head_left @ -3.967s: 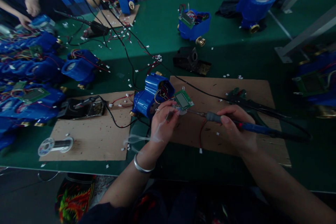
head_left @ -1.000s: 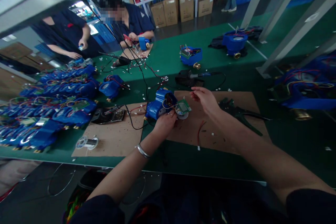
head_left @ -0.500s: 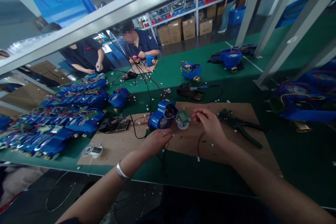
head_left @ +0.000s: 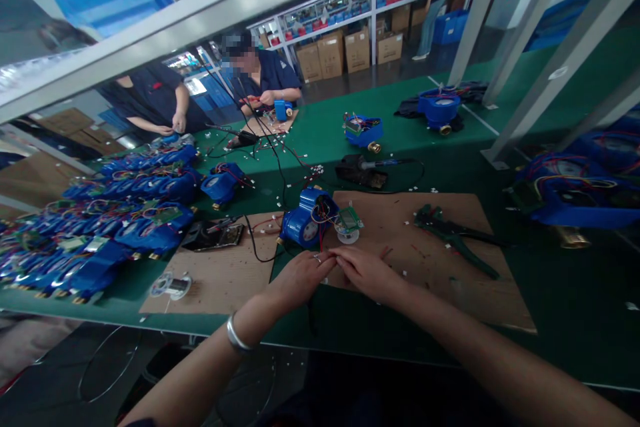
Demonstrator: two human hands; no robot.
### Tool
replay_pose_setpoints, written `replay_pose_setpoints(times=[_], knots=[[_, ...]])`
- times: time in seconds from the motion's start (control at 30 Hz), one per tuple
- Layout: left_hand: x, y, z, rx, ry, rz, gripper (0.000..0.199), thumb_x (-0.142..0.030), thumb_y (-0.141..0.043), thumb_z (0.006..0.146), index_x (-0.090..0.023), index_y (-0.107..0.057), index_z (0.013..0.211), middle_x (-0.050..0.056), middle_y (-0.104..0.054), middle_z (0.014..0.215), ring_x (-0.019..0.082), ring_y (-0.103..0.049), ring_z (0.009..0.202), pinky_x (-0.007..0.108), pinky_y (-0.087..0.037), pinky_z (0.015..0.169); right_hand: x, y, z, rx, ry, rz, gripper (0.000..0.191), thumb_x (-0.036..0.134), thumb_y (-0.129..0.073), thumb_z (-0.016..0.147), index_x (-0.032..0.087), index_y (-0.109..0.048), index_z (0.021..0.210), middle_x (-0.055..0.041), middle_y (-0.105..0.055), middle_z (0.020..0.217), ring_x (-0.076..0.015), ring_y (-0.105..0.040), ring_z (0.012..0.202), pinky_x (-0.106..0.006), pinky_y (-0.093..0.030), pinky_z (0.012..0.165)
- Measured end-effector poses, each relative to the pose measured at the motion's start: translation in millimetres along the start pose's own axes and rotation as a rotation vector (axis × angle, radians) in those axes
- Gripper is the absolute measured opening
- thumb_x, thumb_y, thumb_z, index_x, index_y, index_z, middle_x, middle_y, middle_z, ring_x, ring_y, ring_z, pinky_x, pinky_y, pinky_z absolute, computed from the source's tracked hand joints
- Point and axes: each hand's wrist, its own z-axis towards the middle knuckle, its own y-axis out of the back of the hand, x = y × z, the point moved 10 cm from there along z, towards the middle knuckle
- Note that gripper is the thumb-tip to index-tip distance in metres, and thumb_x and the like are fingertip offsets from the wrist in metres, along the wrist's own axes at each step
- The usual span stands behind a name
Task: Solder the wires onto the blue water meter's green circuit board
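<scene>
Blue meter (head_left: 306, 219) sits just beyond both hands' (head_left: 333, 270) meeting fingertips; each grip's state is unclear.

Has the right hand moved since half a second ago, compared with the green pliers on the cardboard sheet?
Yes. The right hand moved left, away from the green pliers, and now meets the left hand below the blue meter.
</scene>
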Motion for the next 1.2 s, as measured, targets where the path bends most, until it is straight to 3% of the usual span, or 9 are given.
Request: replay_pose_setpoints(times=[0.13, 0.27, 0.47, 0.6, 0.73, 0.83, 0.93, 1.1, 1.2], knots=[[16.0, 0.6, -4.8, -0.088, 0.122, -0.159, 0.031, -0.006, -0.042, 0.086, -0.018, -0.049, 0.114, 0.007, -0.065, 0.096, 0.019, -0.062, 0.09, 0.032, -0.05, 0.079, -5.5, -13.8, -2.5, 0.055, -0.066, 0.027, 0.031, 0.021, -0.046, 0.089, 0.018, -0.057, 0.118, -0.0093, -0.064, 0.112, -0.0203, -0.059, 0.104, -0.038, -0.045, 0.093], [27.3, -0.1, -6.5, -0.161, 0.181, -0.256, 0.025, -0.013, -0.043, 0.09, -0.019, -0.052, 0.113, 0.005, -0.067, 0.097, 0.019, -0.063, 0.088, 0.032, -0.051, 0.077, -8.6, -11.0, -3.5, 0.045, -0.114, -0.016, 0.026, 0.013, -0.05, 0.084, 0.018, -0.062, 0.107, -0.0072, -0.066, 0.108, -0.0184, -0.059, 0.103, -0.035, -0.044, 0.093], [32.6, 1.2, -5.1, -0.273, 0.102, -0.563, 0.029, -0.011, -0.046, 0.09, -0.021, -0.059, 0.113, 0.005, -0.065, 0.112, 0.017, -0.059, 0.107, 0.031, -0.049, 0.091, -16.4, -0.7, -6.9, 0.026, -0.188, -0.021, 0.017, 0.022, -0.048, 0.089, 0.019, -0.065, 0.092, -0.0023, -0.067, 0.087, -0.0149, -0.061, 0.082, -0.029, -0.046, 0.076], [43.4, -0.2, -6.8, -0.301, 0.183, -0.75, 0.035, -0.01, -0.047, 0.089, -0.022, -0.059, 0.118, 0.006, -0.064, 0.118, 0.014, -0.066, 0.09, 0.029, -0.053, 0.084, -30.3, -0.1, -11.1, 0.016, -0.306, 0.094, 0.023, 0.027, -0.042, 0.091, 0.019, -0.062, 0.101, -0.0001, -0.065, 0.079, -0.0106, -0.058, 0.058, -0.025, -0.044, 0.059], [51.1, 11.9, -11.7, -0.43, 0.24, -0.895, 0.03, -0.017, -0.044, 0.092, -0.021, -0.06, 0.116, 0.008, -0.061, 0.121, 0.009, -0.065, 0.072, 0.029, -0.053, 0.08, -22.3, 6.6, -6.9, -0.034, -0.232, 0.063, 0.023, 0.024, -0.045, 0.09, 0.02, -0.064, 0.102, -0.0018, -0.069, 0.089, -0.0133, -0.064, 0.075, -0.026, -0.046, 0.07], [44.9, 17.4, -9.8, -0.442, 0.211, -0.86, 0.026, -0.017, -0.046, 0.091, -0.02, -0.062, 0.111, 0.007, -0.063, 0.112, 0.013, -0.064, 0.089, 0.028, -0.051, 0.084, -11.6, 6.8, -3.0, -0.033, -0.164, 0.029, 0.022, 0.024, -0.045, 0.09, 0.022, -0.066, 0.099, -0.0013, -0.07, 0.097, -0.0153, -0.063, 0.091, -0.028, -0.045, 0.08], [28.1, 14.3, -2.2, -0.326, 0.141, -0.72, 0.028, -0.014, -0.046, 0.09, -0.019, -0.059, 0.115, 0.008, -0.063, 0.11, 0.017, -0.058, 0.105, 0.03, -0.048, 0.09, -9.3, 7.3, -2.8, -0.045, -0.206, -0.026, 0.021, 0.027, -0.043, 0.091, 0.022, -0.063, 0.094, -0.0012, -0.069, 0.089, -0.0165, -0.064, 0.083, -0.029, -0.044, 0.075], [22.9, 16.0, 2.4, -0.31, 0.145, -0.595, 0.022, -0.016, -0.045, 0.091, -0.015, -0.062, 0.106, 0.008, -0.063, 0.102, 0.017, -0.059, 0.096, 0.028, -0.047, 0.084, -20.8, 12.7, -7.6, -0.082, -0.389, 0.005, 0.017, 0.038, -0.04, 0.092, 0.022, -0.047, 0.092, 0.0031, -0.063, 0.066, -0.0156, -0.061, 0.059, -0.027, -0.041, 0.059], [24.9, 19.1, 3.3, -0.362, 0.152, -0.624, 0.018, -0.02, -0.047, 0.091, -0.014, -0.064, 0.094, 0.008, -0.064, 0.092, 0.016, -0.059, 0.087, 0.026, -0.047, 0.078, -20.0, 16.7, -6.1, -0.079, -0.383, 0.001, 0.02, 0.042, -0.04, 0.091, 0.024, -0.046, 0.088, 0.0032, -0.061, 0.067, -0.0151, -0.06, 0.061, -0.026, -0.041, 0.059]])
